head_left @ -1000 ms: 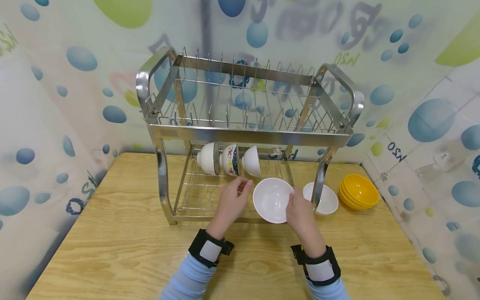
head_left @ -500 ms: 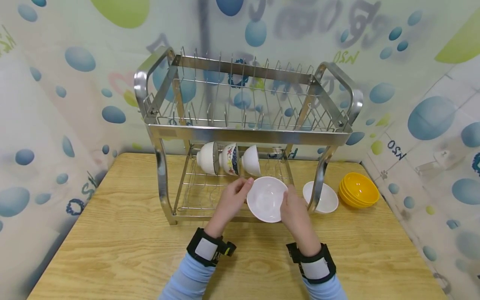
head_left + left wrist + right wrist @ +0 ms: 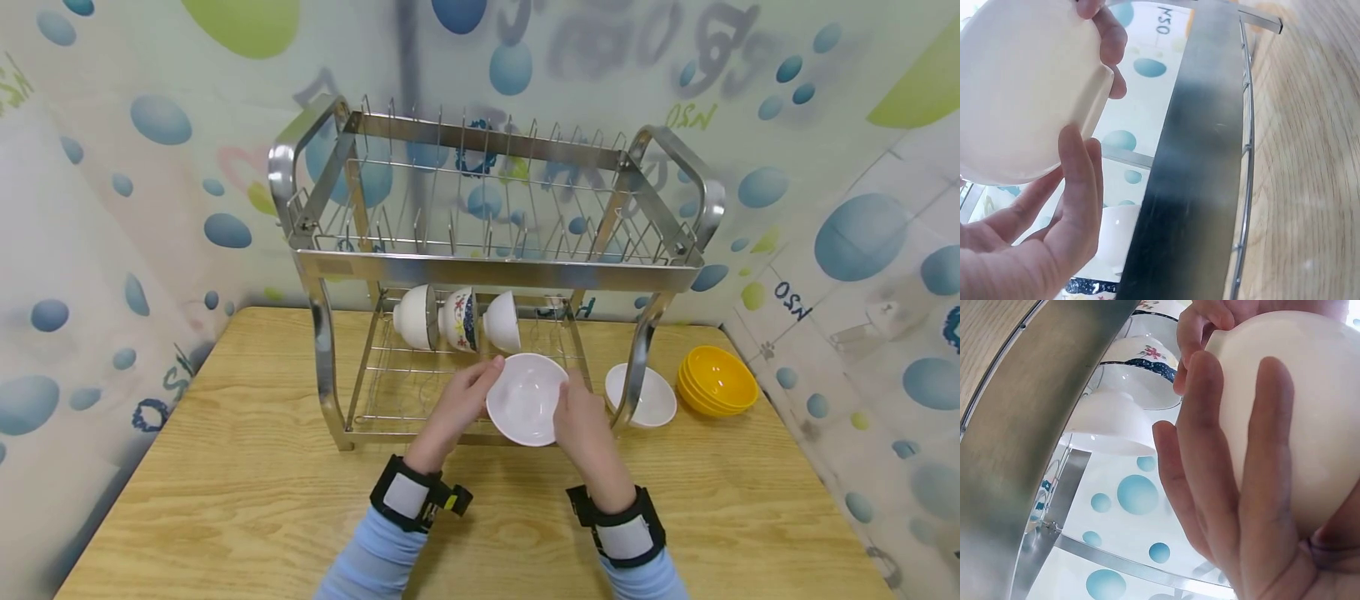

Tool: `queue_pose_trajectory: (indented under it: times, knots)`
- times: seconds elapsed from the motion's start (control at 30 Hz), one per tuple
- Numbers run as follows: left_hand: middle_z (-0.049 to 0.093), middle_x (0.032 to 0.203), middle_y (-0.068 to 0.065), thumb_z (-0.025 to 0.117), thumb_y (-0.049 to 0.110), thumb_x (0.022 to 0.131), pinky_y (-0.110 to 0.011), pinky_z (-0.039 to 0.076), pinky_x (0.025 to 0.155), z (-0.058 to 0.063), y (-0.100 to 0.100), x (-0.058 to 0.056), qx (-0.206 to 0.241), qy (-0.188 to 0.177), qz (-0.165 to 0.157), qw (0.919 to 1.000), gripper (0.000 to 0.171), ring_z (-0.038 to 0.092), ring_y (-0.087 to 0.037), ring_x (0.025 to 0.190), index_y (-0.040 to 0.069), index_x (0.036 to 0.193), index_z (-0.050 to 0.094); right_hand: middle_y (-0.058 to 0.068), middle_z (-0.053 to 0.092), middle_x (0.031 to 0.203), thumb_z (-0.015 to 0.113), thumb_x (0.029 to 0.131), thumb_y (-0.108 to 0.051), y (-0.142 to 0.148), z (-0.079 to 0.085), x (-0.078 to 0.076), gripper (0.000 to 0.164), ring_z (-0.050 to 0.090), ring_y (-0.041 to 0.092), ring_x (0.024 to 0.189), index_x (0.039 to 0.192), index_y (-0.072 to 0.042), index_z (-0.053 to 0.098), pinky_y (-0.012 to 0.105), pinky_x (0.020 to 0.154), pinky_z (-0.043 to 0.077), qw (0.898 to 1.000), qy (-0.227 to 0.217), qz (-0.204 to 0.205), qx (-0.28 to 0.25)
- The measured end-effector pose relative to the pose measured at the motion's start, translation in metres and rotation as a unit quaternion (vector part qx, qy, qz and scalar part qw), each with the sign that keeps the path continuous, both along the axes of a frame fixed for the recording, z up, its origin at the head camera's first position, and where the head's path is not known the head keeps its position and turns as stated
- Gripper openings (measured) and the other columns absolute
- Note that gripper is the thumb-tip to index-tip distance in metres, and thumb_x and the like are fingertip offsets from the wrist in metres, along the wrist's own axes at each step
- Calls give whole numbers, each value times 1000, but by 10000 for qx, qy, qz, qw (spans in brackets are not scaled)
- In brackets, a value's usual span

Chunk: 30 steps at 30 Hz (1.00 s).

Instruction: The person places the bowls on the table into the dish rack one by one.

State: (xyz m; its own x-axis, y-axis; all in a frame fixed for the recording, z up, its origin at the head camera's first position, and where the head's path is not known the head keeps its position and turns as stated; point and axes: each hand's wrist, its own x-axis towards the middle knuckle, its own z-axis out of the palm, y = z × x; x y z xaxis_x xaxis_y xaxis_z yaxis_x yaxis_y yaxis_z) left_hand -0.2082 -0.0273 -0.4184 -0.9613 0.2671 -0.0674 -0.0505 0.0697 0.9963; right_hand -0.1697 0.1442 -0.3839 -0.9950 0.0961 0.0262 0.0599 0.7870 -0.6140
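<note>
A white bowl (image 3: 527, 402) is held between both hands in front of the lower shelf, its inside facing the head camera. My left hand (image 3: 462, 402) grips its left side, thumb at the rim and fingers (image 3: 1079, 187) against the outside near the foot. On the other side my right hand (image 3: 588, 429) holds the rim with the thumb, its fingers (image 3: 1270, 425) spread along the outer wall. Behind, on the lower shelf, a cream bowl (image 3: 414, 317), a flowered bowl (image 3: 456, 319) and a white bowl (image 3: 502, 322) stand on their sides in a row.
The two-tier metal dish rack (image 3: 495, 271) stands on the wooden table (image 3: 225, 500), its wire upper tier above the hands. Right of it sit another white bowl (image 3: 654, 398), partly behind the rack's leg, and a stack of yellow bowls (image 3: 720, 379). A patterned backdrop (image 3: 161, 217) surrounds the table.
The held bowl has moved left with my right hand. My left hand, apart from the bowl one second ago, now grips its left side.
</note>
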Motion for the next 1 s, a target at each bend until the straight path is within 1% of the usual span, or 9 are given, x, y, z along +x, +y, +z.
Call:
queue_pose_trajectory:
  times: [0.17, 0.3, 0.4, 0.47, 0.63, 0.8, 0.9, 1.0]
  knots:
    - [60, 122, -17, 41, 62, 92, -42, 56, 79, -2, -1, 0, 316, -227, -158, 9991, 71, 63, -20, 94, 6, 135, 50, 36, 59, 111, 31, 102, -14, -1, 0, 0, 35, 61, 46, 99, 126, 9, 43, 53, 73, 52, 10000, 65, -13, -15]
    - [59, 118, -19, 41, 64, 92, -44, 57, 73, -3, -3, 0, 459, -388, -369, 9975, 72, 63, -20, 90, 8, 136, 49, 35, 59, 114, 30, 103, -15, -1, -1, 1, 36, 61, 45, 101, 127, 8, 43, 51, 72, 53, 9999, 13, -30, -160]
    - [60, 114, -19, 42, 64, 91, -41, 58, 68, -4, -4, 1, 435, -453, -469, 9969, 70, 63, -20, 86, 10, 135, 50, 35, 59, 114, 31, 103, -15, 0, -1, 1, 36, 62, 44, 101, 127, 8, 44, 51, 72, 53, 9997, 18, -32, -239]
    - [61, 114, -18, 42, 63, 91, -39, 58, 67, -4, -4, 1, 411, -455, -494, 9969, 70, 63, -19, 86, 10, 136, 50, 35, 59, 114, 31, 103, -14, 0, -2, 2, 35, 62, 44, 100, 126, 9, 44, 50, 71, 53, 9996, 29, -25, -274]
    - [62, 110, -16, 46, 59, 92, -37, 58, 64, -4, -4, 2, 296, -470, -438, 9975, 64, 62, -18, 85, 10, 131, 55, 33, 60, 114, 31, 103, -14, 0, -2, 1, 34, 63, 42, 98, 125, 8, 45, 47, 68, 54, 9994, 35, 5, -353]
    - [63, 104, -13, 49, 55, 92, -34, 57, 62, -4, -3, 2, 189, -448, -258, 9985, 58, 60, -17, 82, 9, 125, 59, 33, 61, 111, 33, 102, -14, 0, -4, 1, 33, 62, 44, 98, 122, 8, 48, 52, 73, 52, 9989, 341, 23, -309]
    - [63, 103, -14, 49, 51, 93, -35, 58, 62, -4, -3, 2, 223, -438, -217, 9986, 56, 60, -17, 81, 6, 125, 59, 33, 61, 110, 33, 102, -15, -1, -5, 1, 33, 62, 44, 97, 121, 6, 48, 52, 72, 52, 9986, 409, 3, -329]
    - [63, 103, -15, 48, 46, 95, -39, 58, 65, -5, -4, 3, 301, -506, -212, 9980, 51, 61, -17, 80, 5, 124, 60, 32, 62, 110, 35, 102, -15, -1, -5, 2, 32, 63, 43, 96, 121, 6, 50, 51, 72, 52, 9984, 428, 4, -380]
